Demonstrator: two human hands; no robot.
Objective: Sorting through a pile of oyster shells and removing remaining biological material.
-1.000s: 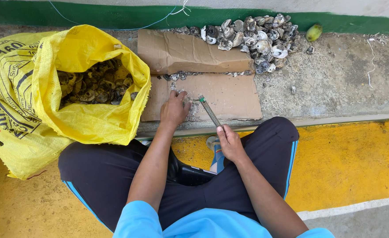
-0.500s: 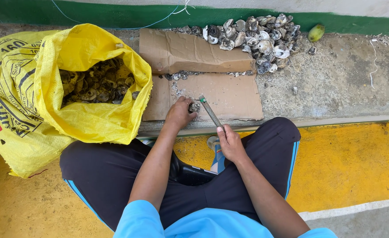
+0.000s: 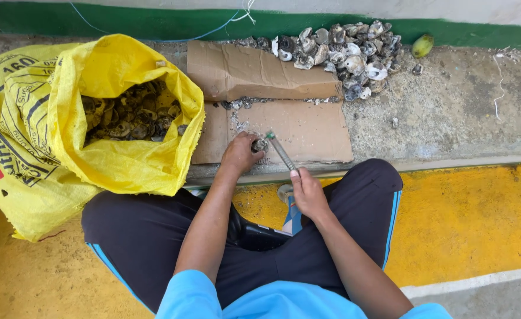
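Observation:
My left hand presses a small dark oyster against the flat brown cardboard. My right hand grips the handle of a thin metal tool, whose tip touches the oyster. Both hands work just past my knees, above a concrete curb. I sit with dark trousers and a light blue shirt.
An open yellow woven sack full of dark oysters stands at the left. A heap of grey shells lies at the far edge of the cardboard, with a green fruit beside it. A small bowl sits under my right hand. Yellow painted floor lies beneath me.
My left hand shifted slightly right on the cardboard and settled on the oyster. The tool's tip came down to meet the shell.

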